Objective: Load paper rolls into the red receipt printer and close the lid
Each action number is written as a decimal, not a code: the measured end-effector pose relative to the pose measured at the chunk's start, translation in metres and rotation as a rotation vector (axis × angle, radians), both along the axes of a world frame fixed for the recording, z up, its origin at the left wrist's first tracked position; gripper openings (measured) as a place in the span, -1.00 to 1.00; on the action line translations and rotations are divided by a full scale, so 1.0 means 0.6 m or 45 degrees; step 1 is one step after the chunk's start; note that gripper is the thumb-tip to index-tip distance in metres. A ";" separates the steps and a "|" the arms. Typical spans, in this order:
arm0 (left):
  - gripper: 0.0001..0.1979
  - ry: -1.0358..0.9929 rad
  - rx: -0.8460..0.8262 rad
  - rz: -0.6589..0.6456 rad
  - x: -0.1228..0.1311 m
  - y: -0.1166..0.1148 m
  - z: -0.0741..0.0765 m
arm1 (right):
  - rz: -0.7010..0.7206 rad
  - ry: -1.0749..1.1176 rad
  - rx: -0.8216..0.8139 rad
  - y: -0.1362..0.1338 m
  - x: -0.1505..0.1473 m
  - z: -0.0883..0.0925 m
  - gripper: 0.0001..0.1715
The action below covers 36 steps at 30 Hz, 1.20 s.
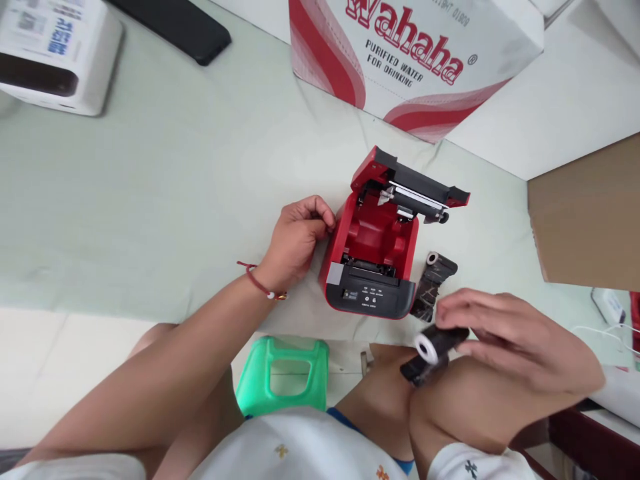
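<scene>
A red label printer point(345, 233) with a dark front panel sits on the table, its lid point(420, 180) raised and its inner bay showing. My left hand point(300, 237) is closed, its curled fingertips against the printer's left side; I see nothing in them. Between the fingers of my right hand point(505, 333) is a black ribbon roll point(443, 339) with a white core, held low at the table's front edge. A strip of dark film hangs below it. Just right of the printer, a second black ribbon roll point(441, 265) lies on the table with crumpled film point(426, 293) trailing from it.
Behind the printer stands a white and red water carton point(375, 73). A brown cardboard box point(585, 213) is at the right. A white device point(95, 53) and a black phone-like slab point(185, 30) lie back left. Below is a green stool point(255, 373).
</scene>
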<state>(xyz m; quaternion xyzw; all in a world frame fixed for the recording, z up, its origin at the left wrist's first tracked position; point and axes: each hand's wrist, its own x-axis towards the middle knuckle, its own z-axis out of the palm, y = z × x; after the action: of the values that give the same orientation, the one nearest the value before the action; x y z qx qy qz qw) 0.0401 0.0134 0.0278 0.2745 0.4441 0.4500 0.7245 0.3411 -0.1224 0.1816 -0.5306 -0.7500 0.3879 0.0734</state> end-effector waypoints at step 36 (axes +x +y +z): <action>-0.87 0.009 0.055 -0.122 -0.019 -0.005 0.003 | -0.584 -0.179 0.522 0.072 -0.194 -0.028 -0.64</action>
<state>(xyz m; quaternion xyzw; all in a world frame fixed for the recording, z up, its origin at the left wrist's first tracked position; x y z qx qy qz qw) 0.0289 0.0107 0.0296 0.3128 0.4230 0.4233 0.7376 0.2248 -0.0791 0.1647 -0.6857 -0.6766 0.1644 0.2123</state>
